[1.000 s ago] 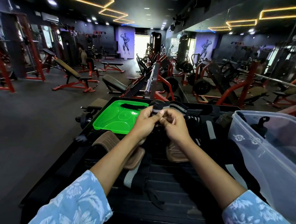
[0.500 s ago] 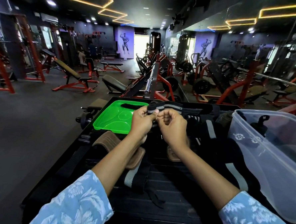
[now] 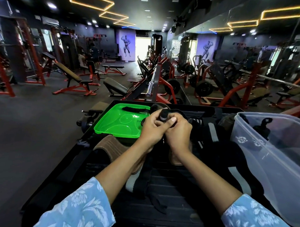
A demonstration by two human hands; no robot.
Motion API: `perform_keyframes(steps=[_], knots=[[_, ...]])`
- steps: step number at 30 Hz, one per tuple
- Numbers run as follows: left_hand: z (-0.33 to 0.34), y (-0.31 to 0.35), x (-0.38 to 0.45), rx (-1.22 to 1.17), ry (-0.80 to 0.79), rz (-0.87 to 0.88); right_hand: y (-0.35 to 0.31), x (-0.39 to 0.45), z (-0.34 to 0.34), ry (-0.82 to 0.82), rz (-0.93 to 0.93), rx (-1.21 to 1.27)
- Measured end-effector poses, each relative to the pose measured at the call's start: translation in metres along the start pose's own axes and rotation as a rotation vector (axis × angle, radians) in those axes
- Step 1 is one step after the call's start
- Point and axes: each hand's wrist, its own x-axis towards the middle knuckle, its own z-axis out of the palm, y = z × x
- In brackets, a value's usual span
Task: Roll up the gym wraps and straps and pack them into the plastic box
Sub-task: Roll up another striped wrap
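My left hand [image 3: 151, 129] and my right hand [image 3: 178, 132] meet above the black bench, both closed around a black wrap with a grey stripe [image 3: 163, 115], wound into a tight roll between the fingertips. The clear plastic box [image 3: 269, 155] stands at the right with a black strap [image 3: 261, 127] inside it. More black and grey wraps [image 3: 211, 133] lie heaped between my hands and the box. Brown leather pads [image 3: 112, 146] lie under my left forearm. Another black strap [image 3: 141, 184] hangs over the near bench.
A green lid [image 3: 117, 123] lies left of my hands with a black strip [image 3: 133, 109] on its far edge. A small dumbbell [image 3: 87, 120] sits left of the bench. Red gym machines, benches and a barbell fill the floor beyond.
The wrap, stretched out flat to the right before, is now gathered into a compact roll. Both hands have closed in together around it.
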Motion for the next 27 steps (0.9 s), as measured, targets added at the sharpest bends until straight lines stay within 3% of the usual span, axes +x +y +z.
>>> perform_keyframes(steps=[6,12,20,22,27], knots=[[-0.002,-0.003,0.002,0.0,-0.069,-0.049,0.007,0.01,-0.002,-0.112,0.104,0.106],[-0.01,0.002,0.004,-0.047,-0.037,-0.088,0.002,0.011,-0.007,-0.413,0.11,0.369],[-0.014,0.002,0.007,-0.031,0.004,-0.204,0.003,0.012,-0.012,-0.617,0.146,0.388],[-0.015,0.002,0.009,-0.067,0.024,-0.253,0.004,0.011,-0.008,-0.592,0.125,0.337],[-0.016,0.003,0.011,-0.191,0.084,-0.309,0.003,0.007,0.001,-0.293,0.132,0.148]])
